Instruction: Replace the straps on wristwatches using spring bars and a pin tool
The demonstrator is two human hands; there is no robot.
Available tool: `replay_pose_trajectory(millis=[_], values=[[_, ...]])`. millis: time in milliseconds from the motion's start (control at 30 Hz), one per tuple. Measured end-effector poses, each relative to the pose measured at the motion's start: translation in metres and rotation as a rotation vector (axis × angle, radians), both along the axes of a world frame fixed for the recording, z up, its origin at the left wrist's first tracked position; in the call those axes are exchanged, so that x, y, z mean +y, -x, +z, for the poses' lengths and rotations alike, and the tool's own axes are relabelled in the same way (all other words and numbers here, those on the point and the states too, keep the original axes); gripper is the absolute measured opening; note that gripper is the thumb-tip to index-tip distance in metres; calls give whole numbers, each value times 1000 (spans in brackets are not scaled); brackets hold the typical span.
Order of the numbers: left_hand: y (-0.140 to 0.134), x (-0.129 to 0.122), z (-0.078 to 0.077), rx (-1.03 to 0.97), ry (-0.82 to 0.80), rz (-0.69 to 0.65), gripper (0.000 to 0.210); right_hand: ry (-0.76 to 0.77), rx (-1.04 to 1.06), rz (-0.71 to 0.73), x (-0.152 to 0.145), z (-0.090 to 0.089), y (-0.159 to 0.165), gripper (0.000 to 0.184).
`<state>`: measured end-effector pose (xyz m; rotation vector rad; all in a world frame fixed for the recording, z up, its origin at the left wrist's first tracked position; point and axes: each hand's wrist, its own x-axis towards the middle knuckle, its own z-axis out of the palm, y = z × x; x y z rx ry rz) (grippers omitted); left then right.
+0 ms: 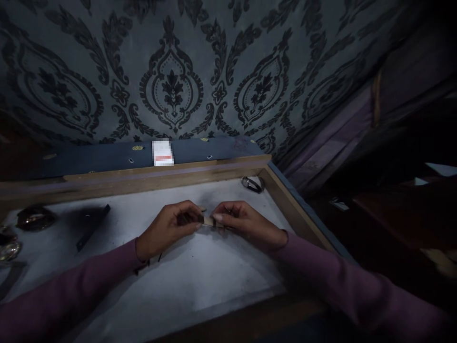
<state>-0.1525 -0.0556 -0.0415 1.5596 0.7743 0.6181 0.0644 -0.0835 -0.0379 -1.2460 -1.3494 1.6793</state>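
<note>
Over the middle of the white-lined tray, my left hand [174, 226] and my right hand [246, 221] face each other with fingers pinched. Between them they hold a small flat light-brown strip [209, 221]; its ends are hidden by my fingers, and its exact kind is unclear. A wristwatch [252, 184] with a dark strap lies in the far right corner of the tray. To the left of my left hand, a dark flat strap-like piece [93, 228] rests on the white lining.
The tray has a raised wooden rim [200, 167]. Dark and shiny watches [10, 247] lie at its left end. Behind the rim, a white card [163, 152] rests on blue patterned cloth [89, 155]. A patterned wall covering [174, 85] rises beyond; a purple curtain [335, 133] hangs at right.
</note>
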Motion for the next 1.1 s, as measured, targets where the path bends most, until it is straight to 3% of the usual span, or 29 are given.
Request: replay_pose_trajectory(millis=[133,267,500,700,867,1100], values=[[1,-1,-1,177,-201,-26,8,-148,-173,12,0,-6,-6,34],[1,-2,-3,318,-450,-21,6,-356,-474,53,-3,-12,-7,15],[1,-6,-6,445,-639,-52,4,-627,-812,93,-7,-11,-4,13],[2,-8,-13,446,-714,-66,6,-610,-820,138,-8,-11,-1,26],[2,-7,-15,425,-726,-62,6,-611,-791,152,-9,-11,0,10],[2,-8,-14,426,-728,-58,6,-639,-723,177,-8,-14,-2,19]])
